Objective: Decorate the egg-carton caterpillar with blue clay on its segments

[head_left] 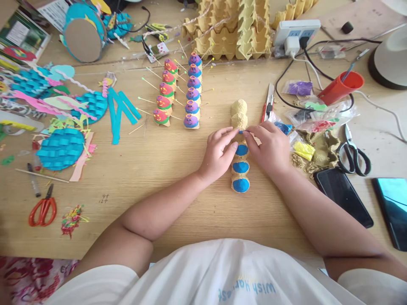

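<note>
A strip of egg carton cups (239,109) lies lengthwise in front of me. Blue clay (241,167) covers the nearer cups, while the far ones are bare tan pulp. My left hand (219,149) grips the strip from the left, with index finger and thumb bent against a middle cup. From the other side, my right hand (269,144) presses its fingertips onto a bit of blue clay on that same cup. The fingers partly hide this cup. Two finished egg carton caterpillars, one red and green (166,90), one purple and blue (192,94), stand beyond my left hand.
A utility knife (269,103), bagged yellow clay (304,150), black scissors (353,154) and a phone (343,197) lie to the right. Blue woven paper crafts (62,148) and red scissors (43,211) are at left. Egg trays (219,40) and a power strip (297,31) stand behind.
</note>
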Tool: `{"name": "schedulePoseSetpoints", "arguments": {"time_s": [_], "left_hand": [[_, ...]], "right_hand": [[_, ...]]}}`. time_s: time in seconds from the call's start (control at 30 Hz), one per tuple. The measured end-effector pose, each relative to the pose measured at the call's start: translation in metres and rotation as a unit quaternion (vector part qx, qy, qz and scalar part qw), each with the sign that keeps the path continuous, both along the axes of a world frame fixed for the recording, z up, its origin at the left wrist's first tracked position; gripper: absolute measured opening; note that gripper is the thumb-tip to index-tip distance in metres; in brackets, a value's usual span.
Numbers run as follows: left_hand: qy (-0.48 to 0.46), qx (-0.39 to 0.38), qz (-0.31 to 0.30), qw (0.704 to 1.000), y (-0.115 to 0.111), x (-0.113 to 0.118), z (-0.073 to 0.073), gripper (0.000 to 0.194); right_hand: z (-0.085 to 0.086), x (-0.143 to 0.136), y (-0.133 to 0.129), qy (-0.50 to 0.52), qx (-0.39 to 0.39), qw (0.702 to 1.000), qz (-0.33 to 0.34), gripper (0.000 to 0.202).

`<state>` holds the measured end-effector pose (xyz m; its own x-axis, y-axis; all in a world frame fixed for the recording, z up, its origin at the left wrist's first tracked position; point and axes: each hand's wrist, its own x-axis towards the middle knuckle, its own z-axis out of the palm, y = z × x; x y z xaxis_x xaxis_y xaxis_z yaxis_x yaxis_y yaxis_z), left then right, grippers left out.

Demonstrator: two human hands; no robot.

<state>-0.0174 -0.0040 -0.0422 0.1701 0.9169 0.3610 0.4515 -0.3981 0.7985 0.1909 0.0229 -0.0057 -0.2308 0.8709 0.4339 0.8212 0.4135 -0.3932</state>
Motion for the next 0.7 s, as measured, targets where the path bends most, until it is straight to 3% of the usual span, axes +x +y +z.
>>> {"name": "schedulePoseSetpoints", "arguments": {"time_s": [0.2,0.33,0.7], "left_hand": [[-0.015,-0.003,0.001,1.000,0.001,-0.001,-0.001,0.050],[-0.014,-0.013,0.002,1.000,0.002,-0.001,-0.001,0.048],[0.008,-0.001,-0.013,1.000,0.001,0.000,0.000,0.056]], "right_hand": [[-0.008,0.000,0.006,0.122,-0.049,0.991,0.014,0.016],[-0.013,0.001,0.012,0.191,-0.080,0.978,0.021,0.015],[-0.018,-0.001,0.017,0.245,-0.126,0.960,0.046,0.017]]}}
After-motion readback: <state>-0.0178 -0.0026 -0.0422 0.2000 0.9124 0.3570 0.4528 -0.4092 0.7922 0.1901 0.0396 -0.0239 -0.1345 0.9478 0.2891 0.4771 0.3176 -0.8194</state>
